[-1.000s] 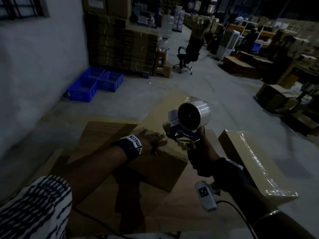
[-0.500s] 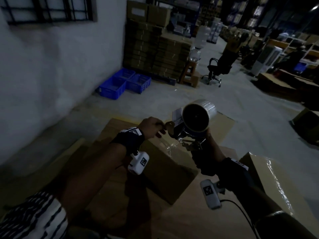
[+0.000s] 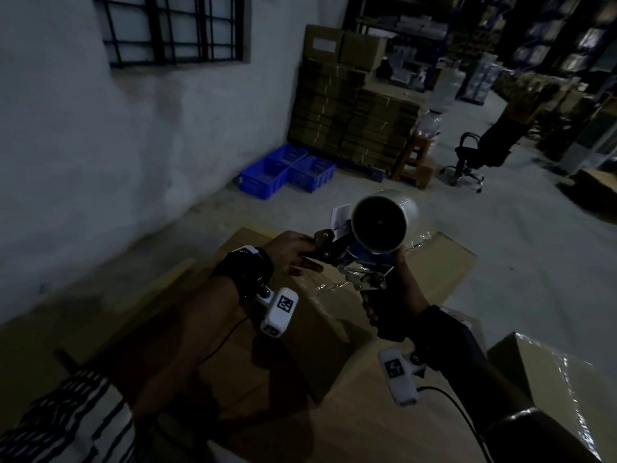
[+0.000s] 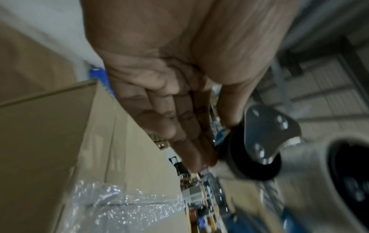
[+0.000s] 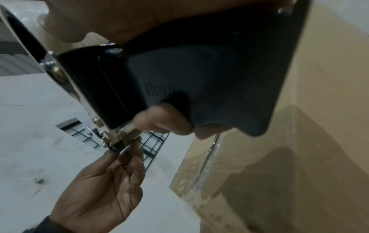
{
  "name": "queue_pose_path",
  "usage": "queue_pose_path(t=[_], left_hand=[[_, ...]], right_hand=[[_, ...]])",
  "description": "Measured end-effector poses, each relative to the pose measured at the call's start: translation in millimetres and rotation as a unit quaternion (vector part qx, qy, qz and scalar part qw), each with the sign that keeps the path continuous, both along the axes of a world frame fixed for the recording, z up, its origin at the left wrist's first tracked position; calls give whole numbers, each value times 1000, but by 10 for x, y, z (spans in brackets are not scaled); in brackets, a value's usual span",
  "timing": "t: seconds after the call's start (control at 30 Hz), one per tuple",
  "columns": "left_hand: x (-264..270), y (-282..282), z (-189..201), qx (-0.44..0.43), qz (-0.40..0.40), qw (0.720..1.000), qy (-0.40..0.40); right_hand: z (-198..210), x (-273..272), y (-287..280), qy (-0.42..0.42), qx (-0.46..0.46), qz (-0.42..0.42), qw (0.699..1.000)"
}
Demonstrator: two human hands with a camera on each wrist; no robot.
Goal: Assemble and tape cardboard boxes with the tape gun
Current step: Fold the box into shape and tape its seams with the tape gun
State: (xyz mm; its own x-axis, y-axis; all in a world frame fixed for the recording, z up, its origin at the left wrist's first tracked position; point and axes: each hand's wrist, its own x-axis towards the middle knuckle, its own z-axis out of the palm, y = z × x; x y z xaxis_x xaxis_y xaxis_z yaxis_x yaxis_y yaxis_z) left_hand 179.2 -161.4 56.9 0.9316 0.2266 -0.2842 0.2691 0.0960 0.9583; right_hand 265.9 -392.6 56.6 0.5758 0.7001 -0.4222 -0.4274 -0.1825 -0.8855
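- The right hand [image 3: 397,305] is wrapped tight round the dark handle of the tape gun [image 3: 364,248], holding it up off the box with the roll at 12 o'clock, so the front end is free to be worked on.
- The left hand [image 3: 293,253] comes in from 9 o'clock; its fingers [image 5: 129,159] are nearly straight, tips touching the gun's front edge. My guess is it's feeling for the loose tape end; whether it actually pinches tape, I cannot tell.
- The box [image 3: 334,305] sits right under both hands, shiny tape [image 4: 123,203] already running along its top seam.
- Count: one tape gun, one roll on it, two hands.
- Boxes nearby: the one being worked, plus a second taped box [image 3: 554,379] at 4 o'clock.
- Blue crates [image 3: 287,172] at 11 o'clock by the wall: I make out two.
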Motion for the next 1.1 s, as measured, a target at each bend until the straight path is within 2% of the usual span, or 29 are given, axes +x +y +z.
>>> queue_pose_path(t=[0.2, 0.3, 0.4, 0.5, 0.67, 0.77, 1.0, 1.1], left_hand=[[-92, -63, -62, -26, 34, 998, 36], [-139, -133, -87, -77, 67, 993, 64], [-163, -137, -109, -87, 66, 991, 74], [-153, -103, -117, -25, 67, 994, 85], [-131, -44, -86, 55, 120, 984, 122], [-79, 6, -120, 154, 81, 972, 157], [-86, 139, -148, 196, 104, 967, 122], [7, 177, -258, 221, 115, 959, 136]], right_hand=[[-86, -31, -59, -6, -7, 40, 999], [-117, -69, -61, -4, 1, 44, 999], [-109, -109, -46, -8, 9, 47, 999], [-88, -161, -20, -9, 5, 48, 999], [-154, -199, 74, -12, 14, 59, 998], [-269, -196, 148, -6, 16, 39, 999], [-375, -216, 204, -2, 16, 39, 999], [-365, -249, 245, -3, 32, 42, 999]])
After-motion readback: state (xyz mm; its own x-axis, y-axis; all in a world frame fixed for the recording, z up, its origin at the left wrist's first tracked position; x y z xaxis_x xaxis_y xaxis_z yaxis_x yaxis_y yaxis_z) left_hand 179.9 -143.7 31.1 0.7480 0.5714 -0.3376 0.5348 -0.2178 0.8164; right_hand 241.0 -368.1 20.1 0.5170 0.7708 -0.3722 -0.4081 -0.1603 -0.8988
